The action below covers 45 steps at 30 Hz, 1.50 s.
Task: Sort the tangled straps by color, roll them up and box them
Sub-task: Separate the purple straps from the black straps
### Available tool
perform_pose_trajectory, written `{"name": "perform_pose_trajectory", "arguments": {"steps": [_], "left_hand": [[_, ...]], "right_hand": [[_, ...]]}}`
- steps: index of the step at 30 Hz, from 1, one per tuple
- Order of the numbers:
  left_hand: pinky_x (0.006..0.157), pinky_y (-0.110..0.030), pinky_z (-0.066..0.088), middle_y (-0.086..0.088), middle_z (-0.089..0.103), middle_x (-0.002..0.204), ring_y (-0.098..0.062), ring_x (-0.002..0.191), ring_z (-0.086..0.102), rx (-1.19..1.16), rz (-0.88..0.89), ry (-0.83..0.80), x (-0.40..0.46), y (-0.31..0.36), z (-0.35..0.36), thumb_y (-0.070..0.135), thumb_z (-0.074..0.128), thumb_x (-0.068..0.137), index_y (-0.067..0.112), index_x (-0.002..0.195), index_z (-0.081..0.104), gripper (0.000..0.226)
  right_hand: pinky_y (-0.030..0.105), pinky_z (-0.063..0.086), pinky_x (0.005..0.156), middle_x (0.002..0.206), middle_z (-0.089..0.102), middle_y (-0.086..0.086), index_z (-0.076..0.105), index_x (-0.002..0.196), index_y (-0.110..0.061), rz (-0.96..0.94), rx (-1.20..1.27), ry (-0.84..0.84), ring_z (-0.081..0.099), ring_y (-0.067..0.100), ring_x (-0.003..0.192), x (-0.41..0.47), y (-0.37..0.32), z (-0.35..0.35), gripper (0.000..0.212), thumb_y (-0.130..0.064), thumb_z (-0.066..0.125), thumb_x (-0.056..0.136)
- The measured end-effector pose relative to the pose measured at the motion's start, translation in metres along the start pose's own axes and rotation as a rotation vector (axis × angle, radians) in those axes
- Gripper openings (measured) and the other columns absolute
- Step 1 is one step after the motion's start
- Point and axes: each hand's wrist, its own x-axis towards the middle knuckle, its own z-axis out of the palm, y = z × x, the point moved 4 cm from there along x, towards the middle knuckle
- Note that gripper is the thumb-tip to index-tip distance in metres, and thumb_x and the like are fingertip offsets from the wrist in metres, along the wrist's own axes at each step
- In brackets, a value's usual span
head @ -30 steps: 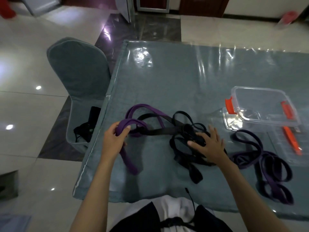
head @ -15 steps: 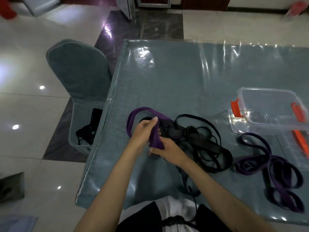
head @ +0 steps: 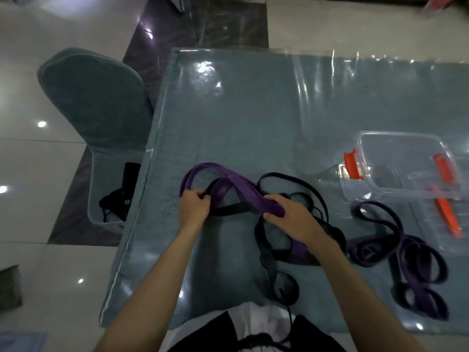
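Hands, left (head: 194, 207) and right (head: 288, 212), grip purple strap (head: 236, 180) over plastic-covered table (head: 253, 118).

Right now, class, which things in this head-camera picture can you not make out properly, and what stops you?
- Black strap: part of it runs under the right hand.
- Purple strap: the left hand covers one end.
- Dark bundle on the chair: too small and dim.
- Clear box: contents lost in glare.
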Motion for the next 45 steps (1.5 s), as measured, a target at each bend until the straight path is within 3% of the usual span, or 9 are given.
{"name": "perform_pose_trajectory", "arguments": {"steps": [13, 18, 23, 26, 29, 33, 35, 42, 45], "left_hand": [[0.089, -0.04, 0.062, -0.001, 0.073, 0.115, -0.025, 0.11, 0.071, -0.767, 0.09, 0.023, -0.056, 0.028, -0.009, 0.008, 0.074, 0.096, 0.019, 0.112, 0.067, 0.02], [0.067, -0.021, 0.057, -0.004, 0.076, 0.113, -0.009, 0.08, 0.068, -0.894, 0.081, -0.133, -0.067, 0.025, 0.009, -0.007, 0.049, 0.105, 0.021, 0.116, 0.063, 0.034], [0.097, -0.036, 0.053, 0.0, 0.08, 0.117, -0.027, 0.115, 0.07, -0.843, 0.163, -0.166, -0.075, 0.022, 0.01, -0.011, 0.06, 0.099, 0.008, 0.121, 0.062, 0.029], [0.082, -0.038, 0.056, 0.001, 0.078, 0.117, -0.029, 0.106, 0.071, -0.83, 0.148, -0.265, -0.088, 0.029, 0.02, -0.004, 0.072, 0.094, 0.011, 0.113, 0.062, 0.026], [0.057, -0.027, 0.054, 0.003, 0.066, 0.096, -0.007, 0.07, 0.064, -0.713, 0.107, -0.228, -0.101, 0.034, 0.034, 0.002, 0.082, 0.087, 0.016, 0.096, 0.056, 0.03], [0.065, -0.027, 0.052, -0.002, 0.061, 0.085, -0.014, 0.07, 0.058, -0.627, -0.048, -0.173, -0.107, 0.029, 0.042, 0.012, 0.086, 0.084, 0.016, 0.088, 0.053, 0.034], [0.066, -0.026, 0.053, -0.003, 0.065, 0.082, -0.016, 0.071, 0.061, -0.624, -0.094, -0.207, -0.105, 0.024, 0.043, 0.012, 0.086, 0.086, 0.015, 0.085, 0.057, 0.028], [0.064, -0.024, 0.059, 0.005, 0.072, 0.074, -0.011, 0.07, 0.071, -0.837, -0.053, -0.278, -0.115, 0.018, 0.045, 0.008, 0.079, 0.092, 0.018, 0.083, 0.071, 0.015], [0.086, -0.035, 0.062, -0.008, 0.071, 0.092, -0.022, 0.088, 0.07, -0.965, -0.087, -0.199, -0.11, 0.019, 0.034, 0.009, 0.083, 0.09, 0.007, 0.099, 0.07, 0.016]], "right_hand": [[0.023, 0.043, 0.08, 0.121, 0.074, -0.015, 0.074, 0.122, -0.049, -0.12, -0.432, -0.134, 0.069, 0.011, 0.111, 0.015, -0.017, 0.013, 0.025, -0.047, 0.067, 0.098], [0.033, 0.054, 0.081, 0.108, 0.076, -0.011, 0.077, 0.119, -0.041, -0.006, -0.277, 0.042, 0.07, 0.014, 0.101, 0.004, -0.005, 0.016, 0.021, -0.041, 0.066, 0.101], [0.038, 0.063, 0.066, 0.091, 0.077, -0.005, 0.072, 0.102, -0.027, 0.137, 0.066, 0.389, 0.071, 0.014, 0.062, -0.009, 0.006, -0.005, 0.005, -0.031, 0.071, 0.099], [0.025, 0.054, 0.051, 0.085, 0.078, 0.006, 0.066, 0.094, -0.016, 0.097, 0.265, 0.372, 0.064, 0.012, 0.046, -0.008, 0.0, -0.001, 0.012, -0.021, 0.076, 0.097], [0.027, 0.055, 0.058, 0.091, 0.074, 0.022, 0.065, 0.094, -0.007, 0.026, 0.489, 0.245, 0.067, 0.01, 0.053, -0.004, -0.02, 0.016, 0.011, 0.001, 0.067, 0.099], [0.038, 0.053, 0.104, 0.114, 0.075, 0.018, 0.07, 0.118, 0.001, 0.096, 0.797, 0.195, 0.07, 0.018, 0.103, -0.004, -0.034, 0.044, 0.027, -0.005, 0.045, 0.11], [0.026, 0.055, 0.089, 0.099, 0.082, 0.0, 0.073, 0.111, -0.01, 0.152, 0.936, 0.194, 0.075, 0.006, 0.093, -0.012, -0.036, 0.051, 0.032, -0.019, 0.042, 0.113], [0.036, 0.047, 0.073, 0.065, 0.06, -0.004, 0.061, 0.059, -0.018, 0.006, 0.635, 0.3, 0.055, 0.015, 0.072, -0.021, -0.036, 0.049, 0.04, -0.022, 0.075, 0.097], [0.037, 0.043, 0.061, 0.059, 0.046, -0.004, 0.049, 0.057, -0.027, 0.102, 0.689, 0.374, 0.045, 0.013, 0.062, -0.023, -0.025, 0.044, 0.048, -0.025, 0.077, 0.095]]}}
